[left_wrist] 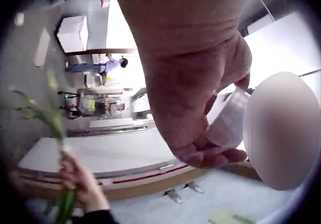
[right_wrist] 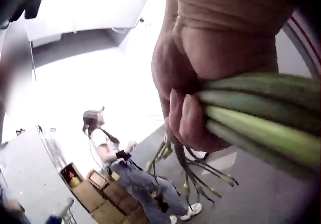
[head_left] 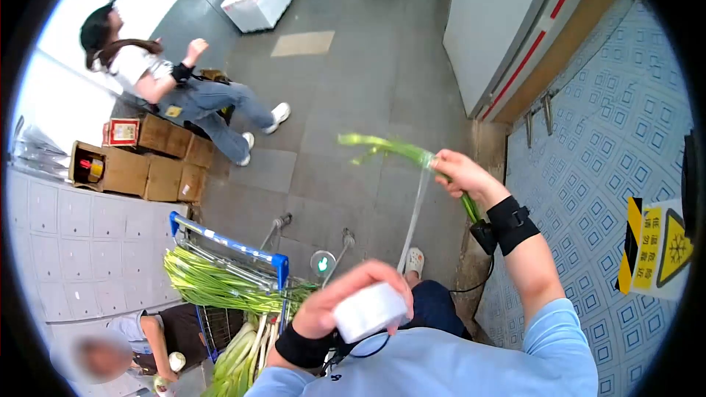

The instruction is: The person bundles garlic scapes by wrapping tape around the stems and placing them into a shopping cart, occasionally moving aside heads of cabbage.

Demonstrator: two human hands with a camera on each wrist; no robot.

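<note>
We grip a bunch of green stalks [head_left: 390, 148] in our right hand [head_left: 460, 173], fingers curled tight round it. It is held up over the floor at about 2 o'clock, with its leafy tips pointing toward 9 o'clock. A strip of white tape [head_left: 418, 209] runs from the bunch down to a tape roll [head_left: 370, 311], which our left hand [head_left: 346, 301] clasps at 6 o'clock. At 8 o'clock a blue-handled cart [head_left: 228, 246] carries more stalks; cardboard boxes [head_left: 147, 165] sit at 9 o'clock.
</note>
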